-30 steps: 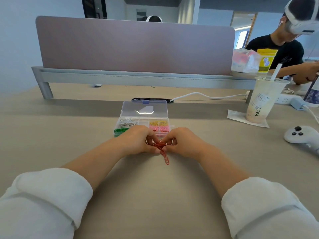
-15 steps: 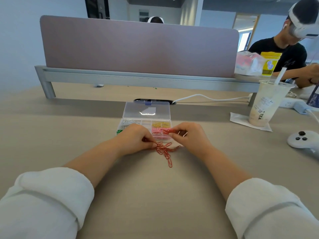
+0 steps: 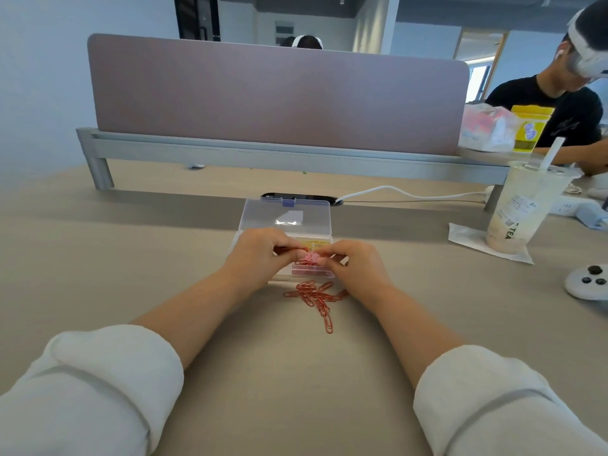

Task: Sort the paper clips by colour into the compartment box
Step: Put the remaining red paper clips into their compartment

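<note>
Above one compartment box: left grip around red clip, right grip unclear; one clip pile nearby.

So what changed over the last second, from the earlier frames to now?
Both hands moved forward, off the red clip pile to above the compartment box. The left hand now pinches a red clip there; the right hand is curled beside it, its hold unclear. Pile, box and cup stayed put.

Surface: beige desk
Centre: clear compartment box, lid open
Box's 6 o'clock: red paper clips, loose heap
2 o'clock: milk tea cup on napkin
3 o'clock: white controller
</note>
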`<state>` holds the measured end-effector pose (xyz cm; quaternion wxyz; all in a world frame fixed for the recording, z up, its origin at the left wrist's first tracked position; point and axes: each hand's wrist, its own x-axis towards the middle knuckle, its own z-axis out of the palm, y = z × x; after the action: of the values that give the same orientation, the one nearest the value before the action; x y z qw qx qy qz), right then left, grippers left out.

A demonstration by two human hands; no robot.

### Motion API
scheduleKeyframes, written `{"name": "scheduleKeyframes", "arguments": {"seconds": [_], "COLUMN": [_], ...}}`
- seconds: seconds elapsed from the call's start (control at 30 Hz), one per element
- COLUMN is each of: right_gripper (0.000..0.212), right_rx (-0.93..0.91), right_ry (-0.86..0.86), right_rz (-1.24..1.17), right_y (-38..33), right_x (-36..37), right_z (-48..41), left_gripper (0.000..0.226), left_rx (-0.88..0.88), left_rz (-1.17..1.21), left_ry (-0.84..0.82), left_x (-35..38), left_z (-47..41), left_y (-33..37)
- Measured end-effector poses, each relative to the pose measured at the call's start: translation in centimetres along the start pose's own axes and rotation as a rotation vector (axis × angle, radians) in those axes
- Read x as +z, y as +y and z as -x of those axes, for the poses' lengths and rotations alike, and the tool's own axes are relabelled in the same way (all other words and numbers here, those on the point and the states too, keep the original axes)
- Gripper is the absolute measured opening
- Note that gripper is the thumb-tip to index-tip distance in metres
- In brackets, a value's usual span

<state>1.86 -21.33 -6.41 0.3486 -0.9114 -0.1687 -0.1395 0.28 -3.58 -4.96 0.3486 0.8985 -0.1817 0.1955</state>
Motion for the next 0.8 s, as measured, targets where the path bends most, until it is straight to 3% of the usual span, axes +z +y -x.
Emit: {"name": "scheduleKeyframes", "arguments": {"seconds": [0.2,0.4,0.57,0.7,0.8], "right_gripper": [0.013,0.009,0.009,0.010,0.012], "right_rx": [0.056,0.075,0.027,0.026,0.013], "right_ry": [0.095,0.096,0.032,-0.038,-0.132], "right_rz": [-0.068,-0.104,-0.080,0.058,0.155], "right_y": [1.2,1.8,1.3,1.3,0.8], "right_x": [-1.0,-1.7,-1.9,-2.6,-2.8], "right_z": [0.4,0.8,1.2,1.6,2.0], "left_gripper": [0.025,0.016,0.024,0.044,0.026], "left_rx": [0.014,0.027,0.068,0.142,0.188], "left_rz": [-0.036,-0.126,-0.186,-0.200,-0.174], "left_ry": [-0.030,-0.065,-0.122,-0.130,-0.070], "left_x": [1.6,2.1,2.0,1.5,0.7], "left_z": [-1.6,-2.0,-1.8,-1.1,-0.4], "left_y": [0.5,0.3,0.1,0.1,0.1]}}
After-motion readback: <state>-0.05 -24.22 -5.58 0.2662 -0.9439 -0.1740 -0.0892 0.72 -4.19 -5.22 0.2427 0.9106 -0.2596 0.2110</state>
